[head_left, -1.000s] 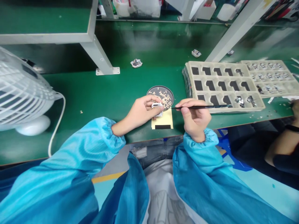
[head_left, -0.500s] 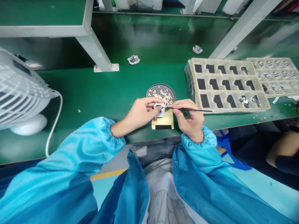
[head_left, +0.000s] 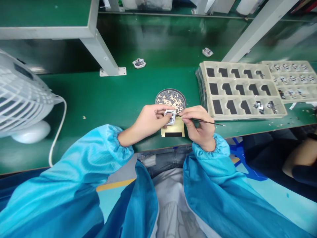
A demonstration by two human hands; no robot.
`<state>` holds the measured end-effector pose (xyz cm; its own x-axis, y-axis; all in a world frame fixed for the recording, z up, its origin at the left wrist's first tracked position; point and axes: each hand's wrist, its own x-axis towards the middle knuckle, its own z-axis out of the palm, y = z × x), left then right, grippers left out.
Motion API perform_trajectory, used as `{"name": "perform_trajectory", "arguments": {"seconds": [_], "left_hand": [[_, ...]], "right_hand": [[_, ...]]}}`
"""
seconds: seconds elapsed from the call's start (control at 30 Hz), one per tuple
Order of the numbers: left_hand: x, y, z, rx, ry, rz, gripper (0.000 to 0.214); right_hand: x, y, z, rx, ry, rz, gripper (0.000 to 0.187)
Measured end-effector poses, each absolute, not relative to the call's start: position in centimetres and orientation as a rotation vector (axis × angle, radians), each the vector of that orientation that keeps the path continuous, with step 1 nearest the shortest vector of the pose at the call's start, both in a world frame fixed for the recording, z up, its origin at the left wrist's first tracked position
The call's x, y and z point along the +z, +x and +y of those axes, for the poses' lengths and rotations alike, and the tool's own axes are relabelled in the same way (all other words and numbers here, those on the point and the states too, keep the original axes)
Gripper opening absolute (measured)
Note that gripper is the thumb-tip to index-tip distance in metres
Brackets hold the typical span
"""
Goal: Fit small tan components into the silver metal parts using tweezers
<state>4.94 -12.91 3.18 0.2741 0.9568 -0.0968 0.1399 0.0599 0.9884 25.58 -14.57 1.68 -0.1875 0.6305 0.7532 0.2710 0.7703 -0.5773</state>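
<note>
My left hand point(head_left: 148, 121) is closed round a small square metal part point(head_left: 170, 117), held just above a yellow card point(head_left: 173, 129) on the green bench. My right hand point(head_left: 199, 127) pinches thin black tweezers point(head_left: 205, 122), whose tip touches the part. Right behind both hands lies a round perforated dish point(head_left: 170, 98) holding several tiny pale pieces.
A beige compartment tray point(head_left: 241, 89) with a few parts sits at the right, a second tray point(head_left: 292, 79) beyond it. A white fan point(head_left: 22, 99) stands at the left with its cord. Two loose parts point(head_left: 139, 63) lie further back near a shelf leg point(head_left: 104, 58). Another person's arm point(head_left: 299, 158) shows at far right.
My right hand has moved left with the tweezers, bringing the tip from the dish's edge onto the part. The left hand has stayed in place holding the part.
</note>
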Motion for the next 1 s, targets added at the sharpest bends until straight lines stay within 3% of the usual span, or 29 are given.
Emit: {"name": "perform_trajectory", "arguments": {"seconds": [0.67, 1.0], "left_hand": [[3.45, 5.05, -13.03, 0.864, 1.378, 1.124, 0.031], [4.06, 4.97, -12.96, 0.874, 1.370, 1.074, 0.035]], "right_hand": [[1.54, 25.50, -14.55, 0.367, -0.762, -1.824, 0.013], [1.11, 25.63, -15.05, 0.556, -0.771, -1.669, 0.012]]}}
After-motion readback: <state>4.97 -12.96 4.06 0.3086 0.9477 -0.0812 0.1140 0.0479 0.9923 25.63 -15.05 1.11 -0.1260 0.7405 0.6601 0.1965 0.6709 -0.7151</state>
